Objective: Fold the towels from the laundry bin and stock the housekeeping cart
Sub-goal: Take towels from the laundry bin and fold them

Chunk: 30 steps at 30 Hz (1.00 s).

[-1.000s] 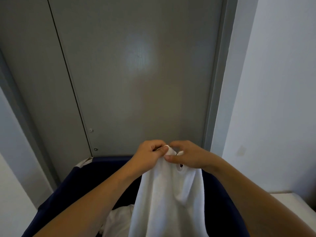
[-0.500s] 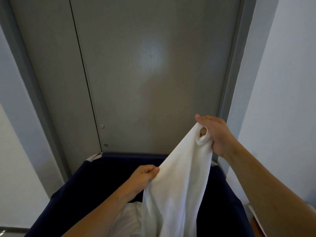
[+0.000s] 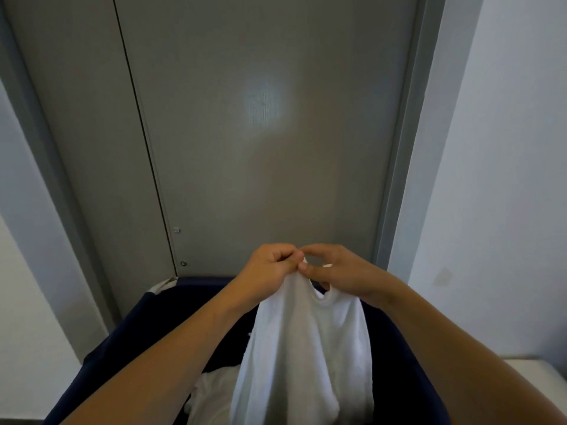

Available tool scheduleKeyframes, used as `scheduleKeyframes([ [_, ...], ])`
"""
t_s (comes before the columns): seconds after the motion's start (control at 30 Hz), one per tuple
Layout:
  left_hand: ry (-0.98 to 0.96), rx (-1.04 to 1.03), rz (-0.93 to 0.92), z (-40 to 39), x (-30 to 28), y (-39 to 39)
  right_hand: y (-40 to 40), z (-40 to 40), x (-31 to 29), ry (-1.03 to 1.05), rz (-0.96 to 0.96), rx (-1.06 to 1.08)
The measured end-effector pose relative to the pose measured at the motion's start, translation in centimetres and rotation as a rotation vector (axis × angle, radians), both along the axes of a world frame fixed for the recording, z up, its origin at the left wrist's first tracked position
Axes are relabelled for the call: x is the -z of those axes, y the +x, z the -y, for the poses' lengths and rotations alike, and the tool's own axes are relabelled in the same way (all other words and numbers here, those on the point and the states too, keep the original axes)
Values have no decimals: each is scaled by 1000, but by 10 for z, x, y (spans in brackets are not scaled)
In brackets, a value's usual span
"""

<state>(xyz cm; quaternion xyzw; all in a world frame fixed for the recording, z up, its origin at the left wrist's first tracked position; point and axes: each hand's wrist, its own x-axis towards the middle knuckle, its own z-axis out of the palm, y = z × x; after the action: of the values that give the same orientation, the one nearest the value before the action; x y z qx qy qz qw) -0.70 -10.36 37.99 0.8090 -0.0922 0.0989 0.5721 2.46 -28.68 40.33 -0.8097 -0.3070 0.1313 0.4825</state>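
Biggest risk I'd guess: the towel (image 3: 302, 348) slips back into the bin (image 3: 147, 329) if either pinch loosens, since only its top edge is held (limp terry, hangs in soft folds). Above the bin, the left hand (image 3: 270, 271) and right hand (image 3: 340, 273) meet, fingers curled tight on that edge. More white cloth (image 3: 211, 394) lies crumpled inside the dark fabric bin.
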Motion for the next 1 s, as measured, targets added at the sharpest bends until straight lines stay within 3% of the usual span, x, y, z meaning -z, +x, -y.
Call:
scheduleKeyframes([
  [0.3, -243, 77, -175, 1, 15, -17, -4, -7, -7, 182, -165, 94],
  [0.47, -260, -3, -308, -8, 56, -29, 5, 12, -35, 671, -295, 377],
  [0.53, -247, -52, -314, -18, 68, -29, 12, 29, -47, 743, -294, 439],
  [0.6, -286, -141, -284, -27, 66, -24, 16, 39, -48, 621, -225, 439],
  [0.73, -242, -195, -167, -34, 38, -14, 14, 41, -30, -12, 32, 361],
  [0.77, -190, -175, -152, -31, 31, -13, 12, 38, -25, -90, 71, 313],
  [0.83, -123, -110, -126, -21, 20, -11, 6, 26, -13, -78, 80, 234],
  [1.0, -170, -4, -109, 2, -3, -9, -10, -6, 13, 45, -7, 140],
])
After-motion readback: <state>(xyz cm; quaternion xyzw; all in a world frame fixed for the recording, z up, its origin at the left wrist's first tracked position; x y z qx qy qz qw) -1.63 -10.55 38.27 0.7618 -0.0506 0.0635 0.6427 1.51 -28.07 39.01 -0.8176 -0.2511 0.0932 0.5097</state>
